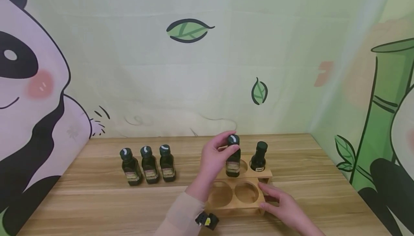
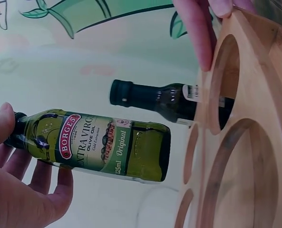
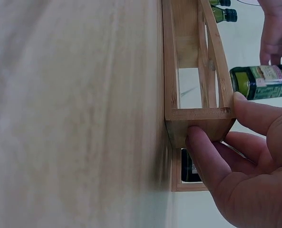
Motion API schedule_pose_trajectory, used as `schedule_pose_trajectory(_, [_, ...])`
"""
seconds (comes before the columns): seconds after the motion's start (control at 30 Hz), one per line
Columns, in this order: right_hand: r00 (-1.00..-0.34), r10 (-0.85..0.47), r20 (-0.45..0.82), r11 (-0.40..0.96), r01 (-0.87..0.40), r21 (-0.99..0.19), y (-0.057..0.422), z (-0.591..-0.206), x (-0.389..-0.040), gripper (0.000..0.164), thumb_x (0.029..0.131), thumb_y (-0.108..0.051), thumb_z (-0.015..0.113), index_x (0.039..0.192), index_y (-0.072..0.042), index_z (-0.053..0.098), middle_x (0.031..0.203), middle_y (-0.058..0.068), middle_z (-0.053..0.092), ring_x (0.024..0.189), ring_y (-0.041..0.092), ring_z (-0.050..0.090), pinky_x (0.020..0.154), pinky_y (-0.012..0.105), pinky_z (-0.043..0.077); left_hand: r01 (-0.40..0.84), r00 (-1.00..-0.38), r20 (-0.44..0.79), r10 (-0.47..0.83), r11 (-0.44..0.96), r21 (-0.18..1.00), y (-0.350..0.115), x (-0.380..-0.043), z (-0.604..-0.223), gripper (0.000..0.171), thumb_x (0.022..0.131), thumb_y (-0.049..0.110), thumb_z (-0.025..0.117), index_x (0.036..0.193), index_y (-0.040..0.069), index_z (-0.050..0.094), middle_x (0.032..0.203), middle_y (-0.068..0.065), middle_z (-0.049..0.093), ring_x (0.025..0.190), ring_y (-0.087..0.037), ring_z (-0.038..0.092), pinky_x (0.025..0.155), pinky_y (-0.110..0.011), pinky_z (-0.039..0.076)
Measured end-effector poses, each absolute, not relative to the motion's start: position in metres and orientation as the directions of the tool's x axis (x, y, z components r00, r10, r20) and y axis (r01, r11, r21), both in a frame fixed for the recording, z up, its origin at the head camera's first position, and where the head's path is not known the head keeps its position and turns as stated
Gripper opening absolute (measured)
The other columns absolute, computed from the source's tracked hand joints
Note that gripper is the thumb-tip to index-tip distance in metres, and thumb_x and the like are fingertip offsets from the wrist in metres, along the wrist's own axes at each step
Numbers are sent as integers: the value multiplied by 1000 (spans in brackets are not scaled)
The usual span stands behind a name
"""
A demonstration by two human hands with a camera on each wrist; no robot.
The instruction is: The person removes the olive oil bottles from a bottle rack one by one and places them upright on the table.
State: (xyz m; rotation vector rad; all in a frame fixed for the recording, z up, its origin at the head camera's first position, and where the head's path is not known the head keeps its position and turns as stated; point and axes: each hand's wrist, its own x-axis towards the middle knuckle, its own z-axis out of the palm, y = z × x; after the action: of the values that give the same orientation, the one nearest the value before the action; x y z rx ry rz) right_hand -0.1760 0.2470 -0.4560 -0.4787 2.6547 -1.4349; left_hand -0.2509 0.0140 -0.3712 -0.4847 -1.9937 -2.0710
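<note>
My left hand [image 1: 211,160] grips a small olive oil bottle [image 1: 233,167] by its dark cap and neck. The bottle's green label shows in the left wrist view, and its base hangs above the back row of a two-tier wooden bottle rack [image 1: 234,204]. At the rack's right end, my right hand [image 1: 286,204] holds the lower tier, thumb and fingers about its corner. A dark bottle [image 1: 259,157] stands in the back row's right-hand hole. Two round holes of the lower front tier show with nothing in them.
On the table to the left, three similar bottles [image 1: 150,169] stand upright in a loose row. The wooden tabletop [image 1: 106,207] reaches back to a printed cloth backdrop [image 1: 129,67] with a panda, leaves and bamboo.
</note>
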Motion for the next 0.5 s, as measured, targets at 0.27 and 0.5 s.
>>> schedule_pose_trajectory(0.27, [-948,-313,67,525,-231,-819,246,-454,-176,62,91,-21,73,141,6,49,144,31,44,115,38,59,94,40,51,400,-911,405,84,-64,914,-3,-240,-370,38,84,2,77,121,6,70,112,-13,70,102,-24,66,87,-38,54])
schedule_pose_trajectory(0.5, [-954,-295,58,557,-221,-800,247,-454,-176,63,90,-24,74,141,4,50,145,27,46,115,34,60,98,41,48,391,-914,394,95,-49,919,-17,-230,-371,38,86,4,76,123,6,69,114,-14,70,105,-25,66,88,-39,54])
